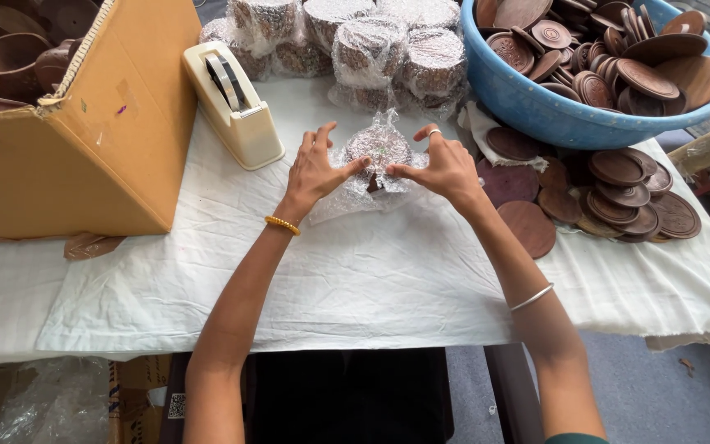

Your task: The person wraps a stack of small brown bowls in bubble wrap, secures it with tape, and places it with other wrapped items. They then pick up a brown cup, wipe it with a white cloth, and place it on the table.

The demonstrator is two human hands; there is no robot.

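Nearest the camera, two bare forearms reach out over a white cloth [355,279] spread across the bench, one with a yellow bead bracelet [282,224], the other with a thin silver bangle [532,298]. The left hand [314,170] and right hand [445,167] meet at a small bundle [378,152] of dark round pieces in clear bubble wrap, lying on the cloth at the middle of the bench; the fingers of both hands are spread and press the wrap's loose edges in against it, thumbs pinching the film near its front. The step looks like closing the wrap, and the next move likely calls for holding the fold down with one hand while the other frees itself. A cream tape dispenser [234,103] stands just left of the bundle, beside a tilted cardboard box [100,140]. Finished wrapped bundles [371,45] sit behind; a blue tub [536,111] and a loose heap of carved wooden discs [618,193] lie to the right.
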